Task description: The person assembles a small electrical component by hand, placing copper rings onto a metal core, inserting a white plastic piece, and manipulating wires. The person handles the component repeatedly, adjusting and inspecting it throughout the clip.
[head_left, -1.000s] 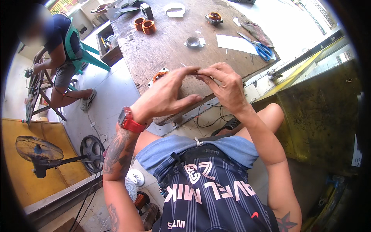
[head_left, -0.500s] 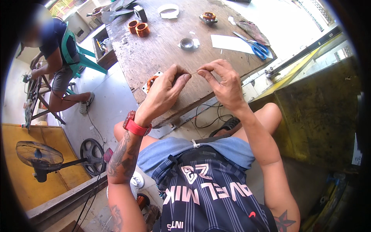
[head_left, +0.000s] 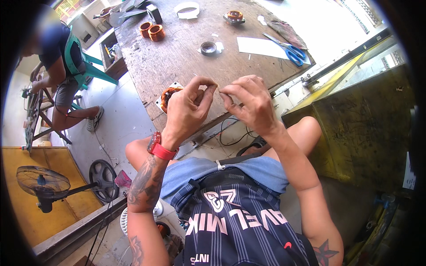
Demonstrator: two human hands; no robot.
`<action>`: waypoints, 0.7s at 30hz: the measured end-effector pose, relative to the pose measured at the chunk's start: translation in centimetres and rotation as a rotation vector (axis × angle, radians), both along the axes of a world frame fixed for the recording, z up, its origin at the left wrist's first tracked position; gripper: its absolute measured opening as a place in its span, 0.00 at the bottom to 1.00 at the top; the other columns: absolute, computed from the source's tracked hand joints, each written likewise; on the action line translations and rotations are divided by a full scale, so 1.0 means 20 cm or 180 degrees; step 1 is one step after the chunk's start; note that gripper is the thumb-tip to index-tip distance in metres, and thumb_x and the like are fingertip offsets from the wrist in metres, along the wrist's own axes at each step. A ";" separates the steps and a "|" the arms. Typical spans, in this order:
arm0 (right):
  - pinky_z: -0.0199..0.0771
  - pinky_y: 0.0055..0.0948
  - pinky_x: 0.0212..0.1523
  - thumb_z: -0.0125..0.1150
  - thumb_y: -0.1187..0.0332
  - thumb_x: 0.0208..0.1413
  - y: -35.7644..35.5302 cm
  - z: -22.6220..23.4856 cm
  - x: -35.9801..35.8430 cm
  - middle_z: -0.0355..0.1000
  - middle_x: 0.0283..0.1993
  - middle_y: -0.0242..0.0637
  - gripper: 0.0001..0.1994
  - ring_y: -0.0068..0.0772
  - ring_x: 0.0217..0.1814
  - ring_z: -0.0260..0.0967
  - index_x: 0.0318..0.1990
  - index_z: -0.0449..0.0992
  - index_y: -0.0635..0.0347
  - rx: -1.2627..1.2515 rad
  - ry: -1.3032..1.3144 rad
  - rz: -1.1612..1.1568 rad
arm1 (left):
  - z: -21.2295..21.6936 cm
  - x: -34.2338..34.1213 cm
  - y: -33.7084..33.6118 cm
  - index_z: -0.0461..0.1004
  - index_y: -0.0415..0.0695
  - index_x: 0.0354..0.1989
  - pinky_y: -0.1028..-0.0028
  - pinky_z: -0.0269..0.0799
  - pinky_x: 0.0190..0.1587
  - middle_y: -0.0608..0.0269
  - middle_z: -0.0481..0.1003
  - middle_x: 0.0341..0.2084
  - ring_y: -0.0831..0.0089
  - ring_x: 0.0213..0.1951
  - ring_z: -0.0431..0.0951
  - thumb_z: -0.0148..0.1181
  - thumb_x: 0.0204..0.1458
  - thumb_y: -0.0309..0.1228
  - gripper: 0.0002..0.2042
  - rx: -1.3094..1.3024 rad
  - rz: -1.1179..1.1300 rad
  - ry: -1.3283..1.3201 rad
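Observation:
Above the near edge of the wooden table, my left hand (head_left: 191, 104) and my right hand (head_left: 252, 104) almost meet, both closed in a pinch. A tiny thin strand (head_left: 218, 88) shows between the fingertips; its exact kind is too small to tell. My left wrist wears a red watch (head_left: 162, 147). Just left of that hand, partly hidden behind it, a motor stator (head_left: 167, 95) with copper windings and a pale cornered plate lies on the table corner. Beyond my hands sits a roll of dark tape (head_left: 208, 48).
On the wooden table (head_left: 191, 62) are copper coils (head_left: 156, 33), a white ring (head_left: 187, 10), another stator (head_left: 234, 17), a white paper strip (head_left: 255, 48), blue-handled scissors (head_left: 293, 54) and a rag (head_left: 288, 34). A seated person (head_left: 62, 62) works at left, near a fan (head_left: 43, 182).
My fingertips have come closer together, and both hands sit slightly differently. More of the stator beside my left hand shows. The whole view has shifted a little.

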State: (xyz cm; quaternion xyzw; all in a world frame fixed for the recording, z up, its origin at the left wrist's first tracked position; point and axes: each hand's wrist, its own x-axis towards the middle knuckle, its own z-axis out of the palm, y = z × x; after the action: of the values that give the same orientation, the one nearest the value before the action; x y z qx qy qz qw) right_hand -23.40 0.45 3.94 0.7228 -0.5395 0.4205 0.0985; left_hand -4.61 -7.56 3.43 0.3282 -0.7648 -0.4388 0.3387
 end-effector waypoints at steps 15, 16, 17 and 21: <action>0.75 0.39 0.46 0.75 0.73 0.51 -0.07 -0.01 0.00 0.77 0.38 0.35 0.08 0.40 0.43 0.75 0.39 0.83 0.58 0.0066 -0.0197 -0.0168 | -0.04 -0.01 0.01 0.78 0.46 0.45 0.68 0.57 0.20 0.64 0.65 0.11 0.73 0.13 0.63 0.65 0.62 0.28 0.06 -0.0617 0.0212 -0.0112; 0.75 0.39 0.46 0.75 0.73 0.51 -0.08 -0.01 0.00 0.77 0.38 0.35 0.08 0.40 0.43 0.75 0.39 0.83 0.58 -0.0172 -0.0105 0.0045 | -0.04 -0.01 0.01 0.78 0.47 0.45 0.68 0.57 0.20 0.64 0.65 0.11 0.73 0.13 0.63 0.65 0.62 0.28 0.05 -0.0581 0.0210 -0.0082; 0.75 0.39 0.46 0.75 0.73 0.52 -0.07 -0.01 0.00 0.77 0.38 0.35 0.08 0.40 0.43 0.74 0.39 0.83 0.58 -0.0193 -0.0077 0.0121 | -0.04 0.00 0.01 0.78 0.47 0.45 0.68 0.57 0.20 0.64 0.65 0.11 0.74 0.13 0.63 0.65 0.62 0.28 0.05 -0.0663 0.0245 -0.0115; 0.75 0.39 0.46 0.74 0.73 0.52 -0.08 -0.01 -0.01 0.77 0.38 0.35 0.08 0.40 0.42 0.74 0.39 0.82 0.58 -0.0274 -0.0154 0.0042 | -0.04 -0.01 0.01 0.79 0.48 0.45 0.69 0.57 0.20 0.64 0.65 0.11 0.75 0.13 0.62 0.65 0.62 0.28 0.06 -0.0688 0.0222 -0.0102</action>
State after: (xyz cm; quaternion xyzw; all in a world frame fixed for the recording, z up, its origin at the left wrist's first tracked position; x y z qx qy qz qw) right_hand -23.57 -1.25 3.84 0.7111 -0.5183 0.4613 0.1136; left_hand -4.81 -7.33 2.72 0.3232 -0.8011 -0.3365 0.3748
